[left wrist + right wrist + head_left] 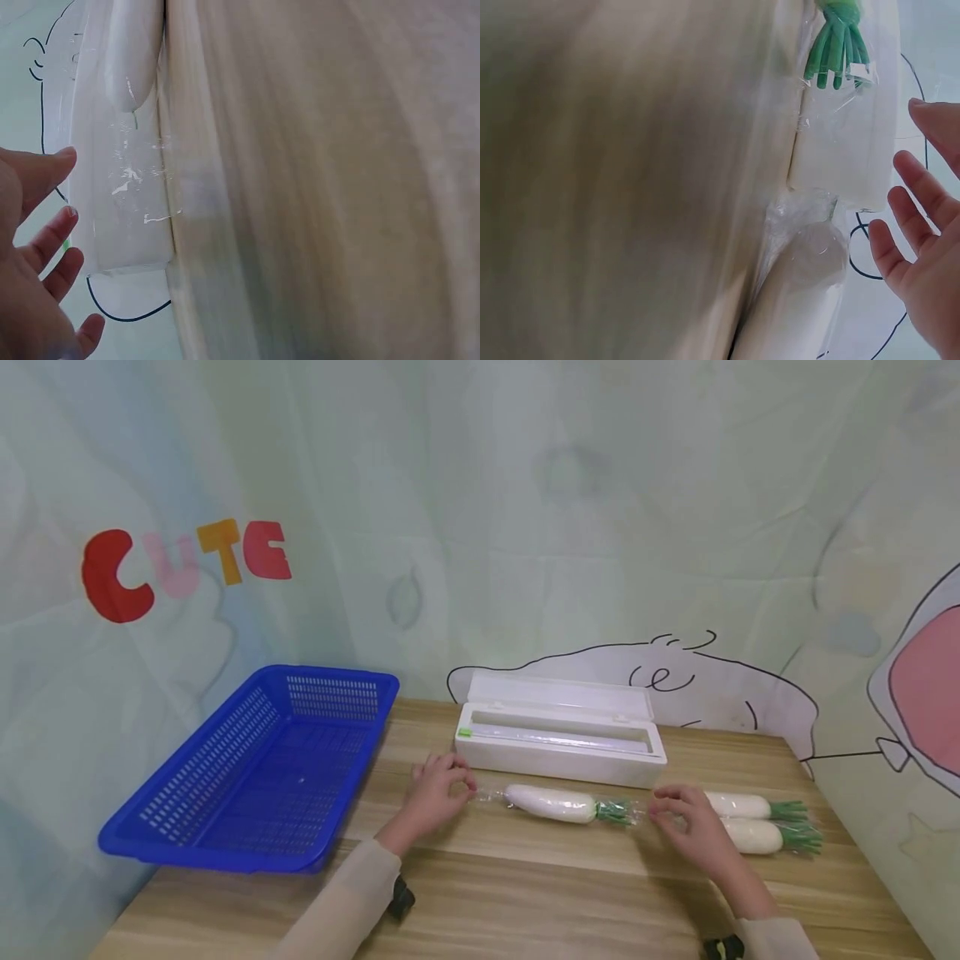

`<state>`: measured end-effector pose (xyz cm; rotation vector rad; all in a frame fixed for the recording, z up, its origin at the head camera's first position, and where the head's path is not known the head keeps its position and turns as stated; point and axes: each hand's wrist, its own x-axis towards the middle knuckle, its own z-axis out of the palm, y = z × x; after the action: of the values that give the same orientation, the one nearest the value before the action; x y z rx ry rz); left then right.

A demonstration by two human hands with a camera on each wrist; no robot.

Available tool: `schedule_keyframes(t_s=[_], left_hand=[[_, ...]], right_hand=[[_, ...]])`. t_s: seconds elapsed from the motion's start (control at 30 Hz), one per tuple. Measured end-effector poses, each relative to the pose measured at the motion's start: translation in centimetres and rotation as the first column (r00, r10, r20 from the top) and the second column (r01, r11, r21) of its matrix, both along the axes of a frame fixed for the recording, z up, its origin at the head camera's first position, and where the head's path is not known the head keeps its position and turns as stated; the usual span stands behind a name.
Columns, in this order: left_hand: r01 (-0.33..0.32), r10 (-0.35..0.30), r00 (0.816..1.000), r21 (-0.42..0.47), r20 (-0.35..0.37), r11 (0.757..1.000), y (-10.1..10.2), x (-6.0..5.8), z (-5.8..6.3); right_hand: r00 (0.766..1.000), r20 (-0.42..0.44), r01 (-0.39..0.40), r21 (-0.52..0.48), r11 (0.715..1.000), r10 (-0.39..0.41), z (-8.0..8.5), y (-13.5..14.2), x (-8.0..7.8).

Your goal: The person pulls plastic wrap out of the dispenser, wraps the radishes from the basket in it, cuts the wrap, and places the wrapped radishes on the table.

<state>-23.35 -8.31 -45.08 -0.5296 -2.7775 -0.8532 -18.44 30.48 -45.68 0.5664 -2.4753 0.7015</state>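
A white radish (551, 803) with green stem ends, wrapped in clear plastic film, lies on the wooden table between the hands. My left hand (437, 793) hovers by the loose film at the radish's plain tip; in the left wrist view its fingers (54, 229) are spread and hold nothing. Beyond the green end is my right hand (693, 827), fingers (911, 217) parted and relaxed in the right wrist view. Two more wrapped radishes, a rear one (738, 805) and a front one (753, 837), lie side by side at the right, partly hidden behind that hand.
Behind the middle radish stands a white box (558, 766) with its lid up and a roll of clear film (558, 737) inside. A blue plastic basket (315, 785) sits at the left of the table (525, 902). A printed curtain (487, 527) hangs along the back.
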Motion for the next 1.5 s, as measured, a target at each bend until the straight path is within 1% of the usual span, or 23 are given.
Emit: schedule_keyframes(t_s=[0.13, 0.3, 0.53, 0.6, 0.67, 0.87, 1.0, 1.17, 1.23, 1.33, 1.4, 1.5], left_hand=[[0.035, -0.034, 0.999, -0.022, 0.023, 0.999, 0.0, 0.3, -0.5], [0.072, -0.07, 0.997, -0.054, 0.039, 0.996, 0.1, 0.5, -0.9], [0.082, -0.075, 0.995, -0.098, 0.072, 0.992, 0.4, 0.4, -1.1], [0.087, -0.078, 0.994, -0.125, 0.075, 0.988, 0.5, 0.2, -1.1], [0.089, -0.076, 0.993, -0.148, 0.089, 0.985, 0.6, -0.1, -1.2], [0.084, -0.055, 0.984, -0.17, 0.168, 0.982, 0.8, -1.0, -1.5], [0.085, -0.052, 0.979, -0.165, 0.196, 0.983, 0.8, -1.3, -1.8], [0.095, -0.071, 0.982, -0.132, 0.174, 0.987, 0.5, -1.5, -2.1], [0.101, -0.083, 0.984, -0.116, 0.157, 0.988, 0.2, -1.5, -2.1], [0.102, -0.085, 0.984, -0.104, 0.158, 0.989, -0.2, -1.4, -1.9], [0.089, -0.071, 0.985, -0.109, 0.154, 0.99, -0.4, -1.4, -1.7], [0.072, -0.057, 0.988, -0.099, 0.146, 0.992, -0.7, -1.4, -1.1]], right_hand=[[1.0, 0.003, -0.017, 0.021, 1.0, 0.017, -0.5, 0.2, 0.3], [0.999, 0.0, -0.038, 0.079, 0.996, 0.039, -1.2, 0.3, 0.1], [0.997, 0.001, -0.07, 0.162, 0.984, 0.071, -1.2, 0.0, -0.5], [0.998, 0.011, -0.07, 0.178, 0.982, 0.069, -1.2, -0.2, -0.6], [0.998, 0.027, -0.056, 0.193, 0.98, 0.051, -1.1, -0.3, -0.6], [0.991, 0.129, -0.01, 0.216, 0.976, -0.019, -0.8, -0.8, -0.7], [0.983, 0.18, 0.004, 0.211, 0.977, -0.043, -0.7, -0.8, -0.8], [0.974, 0.223, 0.007, 0.157, 0.988, -0.043, -0.7, -0.6, -0.8], [0.975, 0.221, 0.008, 0.124, 0.992, -0.036, -0.6, -0.4, -0.6], [0.978, 0.206, 0.014, 0.088, 0.996, -0.032, -0.5, 0.0, -0.3], [0.979, 0.2, 0.021, 0.071, 0.997, -0.035, -0.4, 0.3, -0.1], [0.98, 0.189, 0.048, 0.045, 0.998, -0.055, 0.1, 0.7, 0.1]])
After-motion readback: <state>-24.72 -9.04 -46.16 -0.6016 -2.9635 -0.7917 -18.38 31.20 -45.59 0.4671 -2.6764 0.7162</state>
